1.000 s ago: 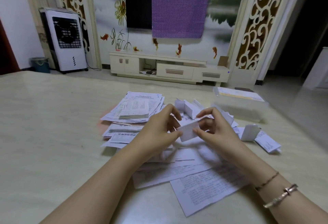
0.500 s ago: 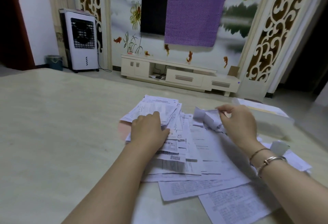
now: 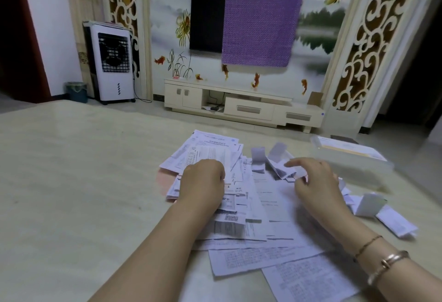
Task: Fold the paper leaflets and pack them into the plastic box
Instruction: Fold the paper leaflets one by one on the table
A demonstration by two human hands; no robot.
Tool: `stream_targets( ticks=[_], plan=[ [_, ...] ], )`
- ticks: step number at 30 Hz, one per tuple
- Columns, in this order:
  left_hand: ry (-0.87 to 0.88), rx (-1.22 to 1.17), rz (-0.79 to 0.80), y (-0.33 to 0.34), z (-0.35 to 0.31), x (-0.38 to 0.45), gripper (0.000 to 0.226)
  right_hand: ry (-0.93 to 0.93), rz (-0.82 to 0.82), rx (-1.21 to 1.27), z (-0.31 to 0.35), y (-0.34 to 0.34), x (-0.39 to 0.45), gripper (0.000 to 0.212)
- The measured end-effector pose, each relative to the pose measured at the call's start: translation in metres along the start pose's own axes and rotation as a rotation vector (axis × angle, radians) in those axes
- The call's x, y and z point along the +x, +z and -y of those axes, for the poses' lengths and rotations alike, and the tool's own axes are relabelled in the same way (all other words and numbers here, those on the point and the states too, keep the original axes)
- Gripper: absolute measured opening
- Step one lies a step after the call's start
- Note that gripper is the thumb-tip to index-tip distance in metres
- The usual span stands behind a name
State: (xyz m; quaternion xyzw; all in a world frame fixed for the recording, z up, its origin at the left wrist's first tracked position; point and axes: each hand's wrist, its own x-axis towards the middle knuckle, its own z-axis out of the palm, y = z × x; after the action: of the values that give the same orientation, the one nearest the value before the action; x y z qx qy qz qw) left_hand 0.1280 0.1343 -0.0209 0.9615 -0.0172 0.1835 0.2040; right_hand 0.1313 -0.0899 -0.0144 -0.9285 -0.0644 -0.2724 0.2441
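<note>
Right now both forearms reach forward over the pale, faintly veined table; the left hand lies knuckles-up on the heap of flat leaflets near the middle of the table, its fingers curled under so that I cannot tell whether they grip a sheet or merely press on it; the right hand hangs just over the papers with its palm down, the fingers loosely spread and slightly bent, the forefinger stretched toward a small cluster of folded leaflets and holding nothing; two thin bracelets, one a fine chain and one a smooth metal band, circle that wrist. The flat leaflets are thin white printed sheets, overlapping untidily and fanning toward the near edge; the folded ones are little stiff tents and wedges, some standing upright beyond the right hand, a few more lying toward the right edge. The plastic box sits at the far right of the table, well apart from both hands; it is shallow, rectangular and cloudy-clear, with papers showing flat inside it.
</note>
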Motion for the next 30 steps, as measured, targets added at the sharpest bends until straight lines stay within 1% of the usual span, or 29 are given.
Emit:
stream_targets(
  ticks=[2, 3, 5, 7, 9, 14, 15, 17, 19, 22, 25, 27, 28, 30],
  plan=[
    [0.017, -0.008, -0.029, 0.000, 0.000, -0.001, 0.015, -0.076, 0.007, 0.092, 0.002, -0.003, -0.012, 0.046],
    [0.023, -0.005, -0.040, 0.000, -0.001, -0.002, 0.020, -0.110, 0.009, 0.119, 0.003, -0.004, -0.018, 0.045],
    [0.014, 0.024, -0.022, 0.000, -0.001, -0.005, 0.038, -0.139, 0.031, 0.155, 0.004, -0.005, -0.028, 0.041],
    [-0.006, 0.053, 0.030, 0.000, 0.000, -0.005, 0.044, -0.125, 0.079, 0.203, 0.006, -0.006, -0.031, 0.037],
    [-0.009, 0.066, 0.044, 0.000, -0.001, -0.006, 0.043, -0.122, 0.101, 0.230, 0.006, -0.007, -0.032, 0.036],
    [0.043, 0.012, -0.063, 0.001, -0.003, -0.006, 0.028, -0.133, 0.133, 0.266, 0.006, -0.007, -0.035, 0.032],
    [0.048, 0.031, -0.061, 0.002, -0.003, -0.005, 0.029, -0.130, 0.135, 0.273, 0.006, -0.007, -0.035, 0.031],
    [0.062, 0.046, -0.076, 0.002, -0.003, -0.003, 0.038, -0.125, 0.134, 0.285, 0.007, -0.008, -0.035, 0.030],
    [0.087, -0.009, -0.126, 0.001, -0.004, -0.003, 0.033, -0.119, 0.138, 0.292, 0.009, -0.009, -0.035, 0.029],
    [0.179, -0.147, -0.165, -0.006, -0.012, -0.010, 0.014, -0.113, 0.132, 0.296, 0.009, -0.008, -0.035, 0.031],
    [0.316, -0.256, -0.148, -0.012, -0.026, -0.018, 0.010, -0.132, 0.116, 0.338, 0.011, -0.008, -0.033, 0.037],
    [0.388, -0.377, -0.090, -0.013, -0.035, -0.022, 0.008, -0.111, 0.153, 0.414, 0.014, -0.009, -0.033, 0.039],
    [0.418, -0.438, -0.056, -0.012, -0.039, -0.023, 0.007, -0.081, 0.186, 0.459, 0.015, -0.008, -0.033, 0.034],
    [0.466, -0.516, -0.019, -0.008, -0.044, -0.024, 0.004, -0.003, 0.236, 0.536, 0.014, -0.006, -0.033, 0.011]
  ],
)
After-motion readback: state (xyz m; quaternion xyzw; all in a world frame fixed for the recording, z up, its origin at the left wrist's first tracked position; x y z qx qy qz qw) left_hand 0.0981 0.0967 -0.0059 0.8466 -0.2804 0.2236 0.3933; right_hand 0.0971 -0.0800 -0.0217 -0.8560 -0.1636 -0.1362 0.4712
